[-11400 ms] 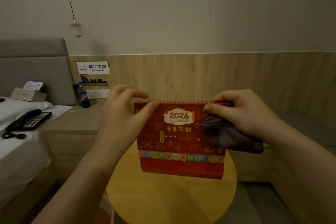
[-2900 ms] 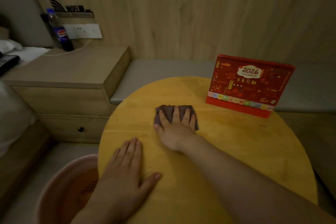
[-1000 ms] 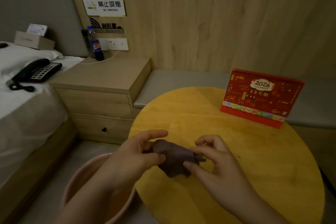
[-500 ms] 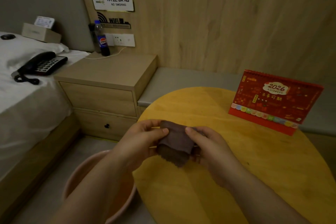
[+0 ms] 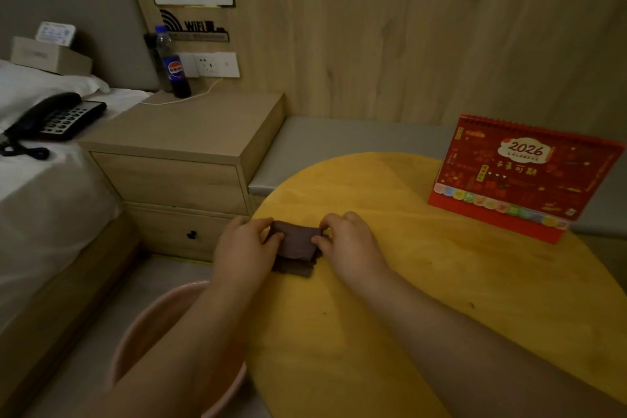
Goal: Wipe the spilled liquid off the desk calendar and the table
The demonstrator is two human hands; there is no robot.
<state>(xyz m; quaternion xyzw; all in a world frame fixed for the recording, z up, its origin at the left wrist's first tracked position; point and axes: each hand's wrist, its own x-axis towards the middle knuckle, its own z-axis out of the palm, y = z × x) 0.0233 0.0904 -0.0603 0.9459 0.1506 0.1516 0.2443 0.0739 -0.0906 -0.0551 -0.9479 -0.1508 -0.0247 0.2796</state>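
Observation:
A dark purple-brown cloth, folded into a small rectangle, lies on the left part of the round yellow wooden table. My left hand pinches its left edge and my right hand pinches its right edge. The red 2026 desk calendar stands upright at the table's far right, well apart from both hands. No liquid shows on the tabletop in this dim light.
A pink basin sits on the floor under my left forearm. A wooden nightstand with a cola bottle stands to the left. A bed with a black telephone is further left. A grey bench runs behind the table.
Both hands have lowered the cloth from the air onto the tabletop and folded it flatter. Before that the calendar was set down and the right hand wiped the table.

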